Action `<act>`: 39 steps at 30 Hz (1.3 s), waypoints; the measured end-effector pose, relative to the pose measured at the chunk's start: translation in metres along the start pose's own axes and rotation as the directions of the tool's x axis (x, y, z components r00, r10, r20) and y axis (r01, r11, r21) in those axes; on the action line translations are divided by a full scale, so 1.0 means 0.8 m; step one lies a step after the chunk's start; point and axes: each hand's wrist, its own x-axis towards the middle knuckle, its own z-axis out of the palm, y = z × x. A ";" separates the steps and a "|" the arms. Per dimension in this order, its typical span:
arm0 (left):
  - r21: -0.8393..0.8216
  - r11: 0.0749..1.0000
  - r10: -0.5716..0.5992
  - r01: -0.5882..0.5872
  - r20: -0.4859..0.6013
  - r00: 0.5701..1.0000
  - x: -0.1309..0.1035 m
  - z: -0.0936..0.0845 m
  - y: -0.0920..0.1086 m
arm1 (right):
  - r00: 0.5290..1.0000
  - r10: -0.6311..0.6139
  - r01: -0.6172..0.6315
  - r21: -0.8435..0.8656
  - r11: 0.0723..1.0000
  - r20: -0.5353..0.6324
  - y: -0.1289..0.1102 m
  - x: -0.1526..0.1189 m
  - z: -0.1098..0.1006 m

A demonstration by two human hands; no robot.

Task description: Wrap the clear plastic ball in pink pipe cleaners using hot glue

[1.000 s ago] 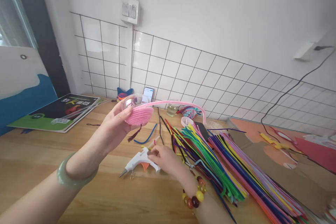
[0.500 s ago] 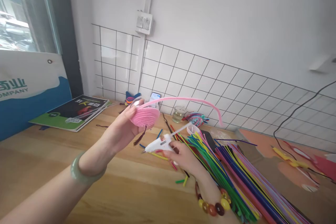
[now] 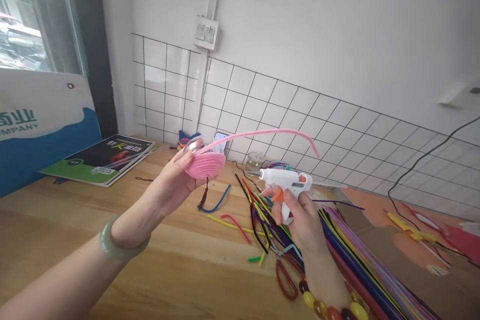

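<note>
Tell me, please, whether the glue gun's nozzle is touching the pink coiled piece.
Apart: the head view shows the wooden table between the nozzle of the glue gun and the pink coiled piece.

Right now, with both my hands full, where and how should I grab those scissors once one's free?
I'd take the scissors by the red loop nearest you, coming down from your side. That loop lies over bare tabletop, giving the grip some room, while the metal end sits among loose pipe cleaners.
</note>
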 end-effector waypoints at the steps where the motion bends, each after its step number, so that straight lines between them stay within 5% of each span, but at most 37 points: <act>1: 0.003 1.000 -0.006 0.006 -0.006 1.000 -0.001 0.001 -0.001 | 1.000 -0.020 0.020 -0.019 1.000 0.019 -0.002 -0.004 0.003; 6: 0.016 1.000 -0.015 0.016 -0.041 0.999 -0.004 0.010 -0.009 | 0.987 -0.159 0.159 -0.108 0.981 0.013 -0.020 -0.028 0.031; 13: 0.034 0.998 -0.056 0.054 0.052 0.997 -0.006 0.009 -0.026 | 0.947 -0.320 0.305 -0.253 0.918 -0.021 -0.037 -0.052 0.061; 22: 0.083 0.995 -0.060 0.055 0.061 0.996 -0.005 0.010 -0.034 | 0.902 -0.432 0.395 -0.413 0.820 0.005 -0.025 -0.054 0.059; 31: 0.044 0.997 -0.072 0.070 0.043 0.997 -0.006 0.009 -0.042 | 0.774 -0.624 0.574 -0.533 0.621 0.107 -0.018 -0.049 0.057; 39: 0.080 0.993 -0.093 0.091 0.019 0.996 -0.008 0.012 -0.041 | 0.769 -0.629 0.565 -0.581 0.585 0.114 -0.016 -0.051 0.053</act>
